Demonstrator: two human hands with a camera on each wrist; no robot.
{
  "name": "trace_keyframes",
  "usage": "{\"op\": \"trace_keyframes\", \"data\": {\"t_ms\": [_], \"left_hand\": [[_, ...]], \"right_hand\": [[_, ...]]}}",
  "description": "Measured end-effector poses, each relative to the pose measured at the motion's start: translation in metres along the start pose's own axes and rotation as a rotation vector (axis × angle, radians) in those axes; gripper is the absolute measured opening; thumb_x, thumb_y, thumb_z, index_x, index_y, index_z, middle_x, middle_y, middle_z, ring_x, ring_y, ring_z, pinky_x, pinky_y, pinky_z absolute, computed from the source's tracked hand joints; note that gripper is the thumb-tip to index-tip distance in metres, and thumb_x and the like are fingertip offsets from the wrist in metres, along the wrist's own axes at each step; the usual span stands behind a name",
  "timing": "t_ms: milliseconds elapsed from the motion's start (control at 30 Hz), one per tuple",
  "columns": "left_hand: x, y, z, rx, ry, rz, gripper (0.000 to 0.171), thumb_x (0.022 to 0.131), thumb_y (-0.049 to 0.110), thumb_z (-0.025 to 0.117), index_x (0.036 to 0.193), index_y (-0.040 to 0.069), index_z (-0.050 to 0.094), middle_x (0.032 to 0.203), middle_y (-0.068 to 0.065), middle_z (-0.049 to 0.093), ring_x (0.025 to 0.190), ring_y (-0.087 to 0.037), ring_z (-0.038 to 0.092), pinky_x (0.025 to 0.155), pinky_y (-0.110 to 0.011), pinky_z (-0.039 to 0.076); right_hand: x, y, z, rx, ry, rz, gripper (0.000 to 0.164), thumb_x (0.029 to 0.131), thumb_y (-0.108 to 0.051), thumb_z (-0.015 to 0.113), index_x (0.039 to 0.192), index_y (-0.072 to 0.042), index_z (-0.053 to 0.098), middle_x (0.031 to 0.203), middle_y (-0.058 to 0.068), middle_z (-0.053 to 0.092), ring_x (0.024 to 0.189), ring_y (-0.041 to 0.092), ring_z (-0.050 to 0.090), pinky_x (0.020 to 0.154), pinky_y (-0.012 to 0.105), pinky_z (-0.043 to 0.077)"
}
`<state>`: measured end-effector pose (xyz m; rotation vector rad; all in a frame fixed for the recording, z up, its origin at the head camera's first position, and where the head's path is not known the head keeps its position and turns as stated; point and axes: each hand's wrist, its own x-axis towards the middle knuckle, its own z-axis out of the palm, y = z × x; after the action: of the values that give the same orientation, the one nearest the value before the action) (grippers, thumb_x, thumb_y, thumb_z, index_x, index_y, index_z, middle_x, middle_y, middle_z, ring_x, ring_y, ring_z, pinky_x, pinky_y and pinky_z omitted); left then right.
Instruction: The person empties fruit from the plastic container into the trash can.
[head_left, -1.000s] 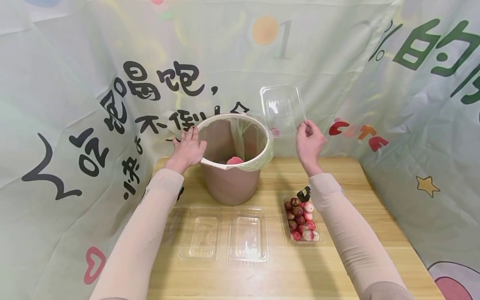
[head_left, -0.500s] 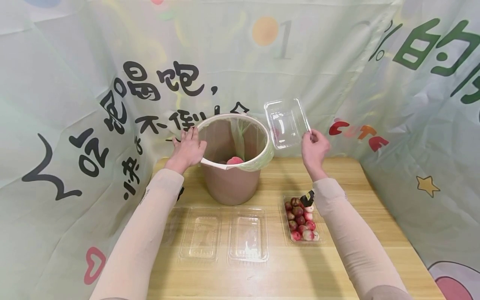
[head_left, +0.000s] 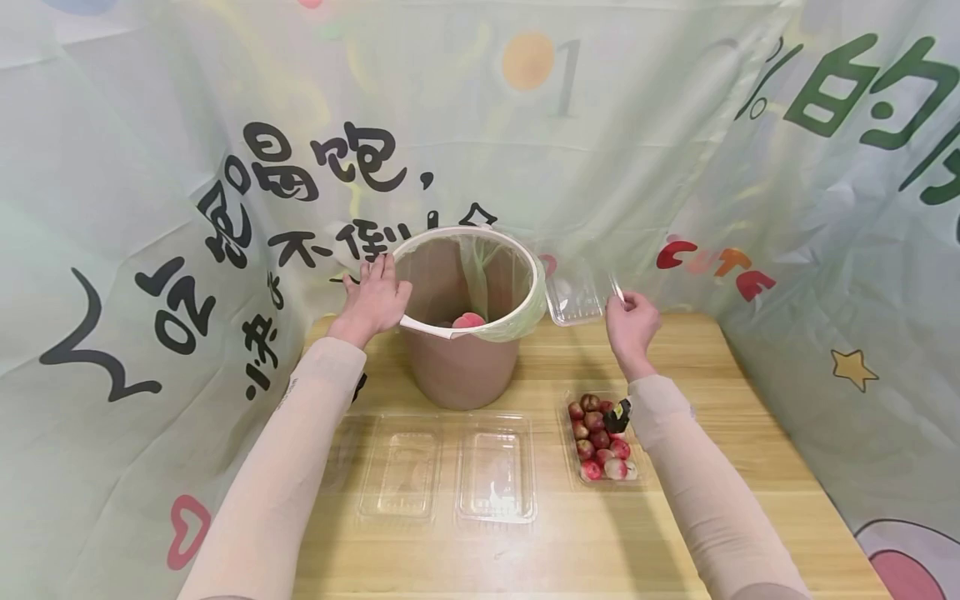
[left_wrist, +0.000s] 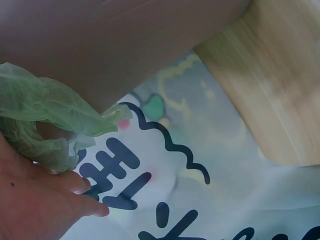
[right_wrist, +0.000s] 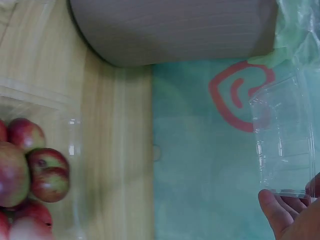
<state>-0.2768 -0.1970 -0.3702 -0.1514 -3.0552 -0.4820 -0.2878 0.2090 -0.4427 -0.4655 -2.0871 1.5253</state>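
Observation:
My left hand (head_left: 373,298) rests on the left rim of a brownish-pink bin (head_left: 465,371), its fingers extended over the edge. A pale green plastic liner bag (head_left: 527,315) hangs over the bin's right rim, and bunched liner shows beside my hand (left_wrist: 47,207) in the left wrist view. Inside the bin lies a pink-red peach-like fruit (head_left: 469,320). To the bin's right, my right hand (head_left: 632,327) pinches the edge of a clear plastic box (head_left: 576,302), held up off the table. The right wrist view shows thumb and fingers at one end of the box (right_wrist: 282,145).
Two clear plastic boxes, one at left (head_left: 401,475) and one at right (head_left: 497,471), lie before the bin on the wooden table (head_left: 570,546). Small red fruits (head_left: 600,442) fill another clear box below my right wrist. A printed cloth (head_left: 637,100) hangs behind and at both sides.
My right hand has lowered the clear box beside the bin and shifted slightly right, the box tipping flatter. The left hand stays on the rim.

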Motion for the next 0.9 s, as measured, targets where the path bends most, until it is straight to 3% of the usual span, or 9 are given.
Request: {"op": "trace_keyframes", "data": {"t_ms": [167,367,500,600,733,900], "left_hand": [[0.0,0.0,-0.001,0.0,0.006,0.003,0.078,0.105,0.042,0.018,0.167,-0.004,0.009,0.175,-0.026,0.012,0.161,-0.052,0.005,0.123,-0.079,0.002],[0.001,0.001,-0.002,-0.003,0.001,-0.001,0.078,0.105,0.042,0.018,0.167,-0.004,0.01,0.175,-0.026,0.012,0.162,-0.052,0.004,0.123,-0.078,0.001],[0.0,0.001,-0.002,-0.003,-0.004,-0.002,0.078,0.105,0.043,0.018,0.167,-0.003,0.009,0.175,-0.025,0.012,0.162,-0.052,0.004,0.123,-0.078,0.001],[0.0,0.001,-0.002,0.006,-0.005,-0.001,0.078,0.105,0.043,0.017,0.167,-0.003,0.009,0.175,-0.026,0.012,0.162,-0.052,0.004,0.123,-0.078,0.001],[-0.001,0.001,-0.002,0.002,-0.003,0.0,0.077,0.105,0.042,0.017,0.167,-0.004,0.01,0.175,-0.026,0.012,0.162,-0.052,0.003,0.123,-0.078,0.001],[-0.001,0.001,-0.001,-0.003,0.0,0.001,0.077,0.105,0.041,0.017,0.167,-0.004,0.01,0.175,-0.026,0.012,0.161,-0.053,0.003,0.123,-0.079,0.001]], "right_hand": [[-0.004,0.013,0.0,-0.035,-0.019,0.022,0.027,0.094,-0.014,0.054,0.101,0.001,0.076,0.068,-0.007,0.069,0.056,0.001,0.059,0.057,0.019,0.046],[-0.006,0.029,0.002,-0.166,-0.015,-0.018,0.023,0.099,-0.016,0.046,0.098,-0.001,0.063,0.094,0.015,0.063,0.087,0.025,0.058,0.078,0.029,0.042],[-0.006,0.038,0.002,-0.186,-0.015,-0.002,0.015,0.098,-0.015,0.044,0.095,-0.005,0.054,0.099,0.019,0.059,0.098,0.037,0.055,0.085,0.039,0.041],[-0.006,0.043,0.002,-0.193,-0.02,0.026,0.012,0.098,-0.016,0.045,0.095,-0.007,0.053,0.1,0.017,0.059,0.099,0.037,0.055,0.087,0.039,0.041],[-0.007,0.048,0.0,-0.208,-0.03,0.056,0.014,0.096,-0.015,0.045,0.094,-0.005,0.055,0.1,0.017,0.059,0.1,0.035,0.055,0.087,0.037,0.042],[-0.007,0.056,-0.002,-0.247,-0.067,0.091,0.024,0.096,-0.017,0.047,0.1,0.002,0.06,0.108,0.024,0.063,0.108,0.04,0.058,0.098,0.048,0.047]]}}
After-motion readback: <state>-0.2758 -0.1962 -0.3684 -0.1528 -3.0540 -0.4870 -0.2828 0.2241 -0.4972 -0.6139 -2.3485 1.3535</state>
